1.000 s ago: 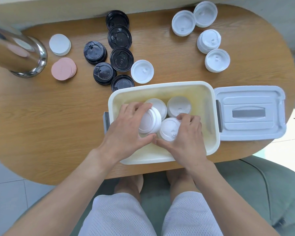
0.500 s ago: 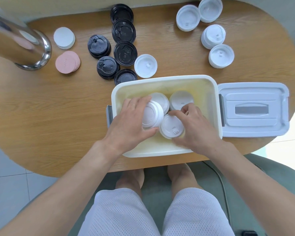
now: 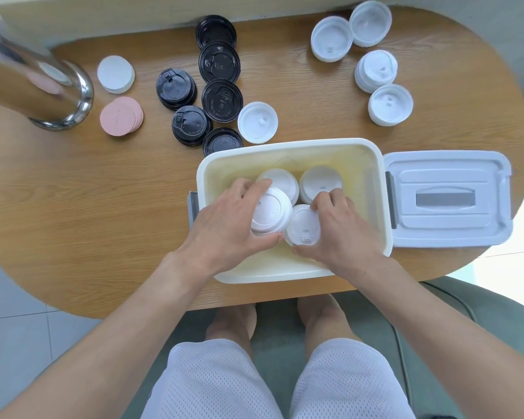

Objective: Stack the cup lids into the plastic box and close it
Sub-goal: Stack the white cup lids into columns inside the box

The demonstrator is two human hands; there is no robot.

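Head view, sole view. Item: plastic box (image 3: pixel 294 269), cream-walled, open, at the near edge of the wooden table (image 3: pixel 285 86); its grey box lid (image 3: pixel 448 204) lies flat just to its right. Contents: four white lid stacks, two at the back, two in front. Left hand (image 3: pixel 224 228) grips the front-left stack (image 3: pixel 270 211), fingers curled over the far rim, thumb under the near rim. Right hand (image 3: pixel 342 234) grips the front-right stack (image 3: pixel 303 226) likewise, fingertips and thumb on opposite rims. Outstanding on the table: black lids (image 3: pixel 221 101), one white lid (image 3: pixel 257 122) just behind the box, white lids (image 3: pixel 375 71) far right. Handling, judged: thin moulded plastic, very light, springy, smooth; stacks liable to tilt or slide, so take hold at opposite rim edges, lightly.
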